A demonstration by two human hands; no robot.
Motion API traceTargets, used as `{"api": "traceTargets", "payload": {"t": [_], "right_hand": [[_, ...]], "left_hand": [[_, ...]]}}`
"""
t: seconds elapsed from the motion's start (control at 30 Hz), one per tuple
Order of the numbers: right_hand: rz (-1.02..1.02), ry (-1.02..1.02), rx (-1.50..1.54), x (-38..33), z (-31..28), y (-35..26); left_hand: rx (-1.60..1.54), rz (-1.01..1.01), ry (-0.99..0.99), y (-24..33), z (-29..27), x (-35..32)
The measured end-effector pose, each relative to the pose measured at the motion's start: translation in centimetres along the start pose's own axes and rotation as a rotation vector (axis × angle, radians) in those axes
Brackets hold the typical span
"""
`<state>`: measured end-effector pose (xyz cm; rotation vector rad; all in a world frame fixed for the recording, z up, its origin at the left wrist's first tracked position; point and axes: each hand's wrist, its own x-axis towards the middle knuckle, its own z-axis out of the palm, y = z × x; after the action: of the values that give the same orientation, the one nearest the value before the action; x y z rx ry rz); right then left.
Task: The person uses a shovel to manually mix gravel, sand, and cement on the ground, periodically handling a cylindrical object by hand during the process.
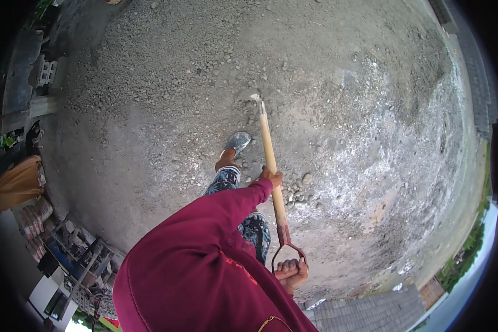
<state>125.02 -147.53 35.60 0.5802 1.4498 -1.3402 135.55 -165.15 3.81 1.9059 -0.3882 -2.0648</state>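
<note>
A shovel [266, 138] with a pale wooden shaft stretches away from me over grey gravel. My left hand [272, 177] is wrapped around the middle of the shaft. At the near end, my right hand [293, 274] grips the crossbar of the reddish D-shaped handle [283, 237]. The shovel's far end [254, 97] rests at the gravel, and most of its blade is hidden or blends into the grey. My left arm, in a maroon sleeve [221, 213], reaches across to the shaft. A grey, dusty shoe [238, 141] stands just left of the shaft.
Loose gravel [166, 61] covers the far ground, with whitish powdery patches [393, 133] to the right. Small stones [307, 179] lie beside the shaft. At the left edge are stacked sacks [34, 221], a brown cover [19, 183] and wooden framing [83, 271]. Grey sheeting [365, 312] lies near right.
</note>
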Motion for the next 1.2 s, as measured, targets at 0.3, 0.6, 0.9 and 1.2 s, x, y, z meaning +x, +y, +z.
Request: {"api": "traceTargets", "payload": {"t": [0.3,0.6,0.9,1.2], "right_hand": [[0.163,-0.154,0.013,10.2,24.7,9.7],[0.0,-0.024,-0.174,0.8,14.3,-0.4],[0.057,-0.195,-0.171,8.0,17.9,6.0],[-0.051,-0.002,-0.311,2.9,5.2,-1.2]], "left_hand": [[0.112,0.018,0.129,25.1,-16.6,10.3],[-0.346,-0.025,0.008,8.2,-5.3,2.3],[-0.137,0.092,0.146,16.3,-13.4,6.3],[-0.16,-0.086,0.12,4.2,-0.2,-0.5]]}}
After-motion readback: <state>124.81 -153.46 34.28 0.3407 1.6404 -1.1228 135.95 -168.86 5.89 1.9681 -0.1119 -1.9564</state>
